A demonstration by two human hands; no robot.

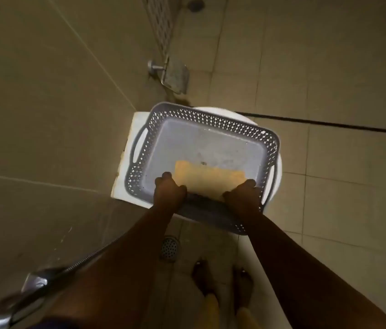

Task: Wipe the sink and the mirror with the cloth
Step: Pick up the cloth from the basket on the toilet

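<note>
Yellow cloth (pixel 207 181) lies in the basket (pixel 211 138); wiping not begun.
Left hand (pixel 168 188) and right hand (pixel 244 193) grip the basket's near rim; sink and mirror unseen.

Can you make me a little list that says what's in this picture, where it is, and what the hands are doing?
place: tiled bathroom, seen from above
basket: grey perforated plastic basket resting on a white toilet
cloth: yellow folded cloth inside the basket, at its near side
left hand: left hand grips the cloth's left end at the basket's near rim
right hand: right hand grips the cloth's right end
floor: round metal floor drain under the arms
wall: metal toilet-paper holder
</note>
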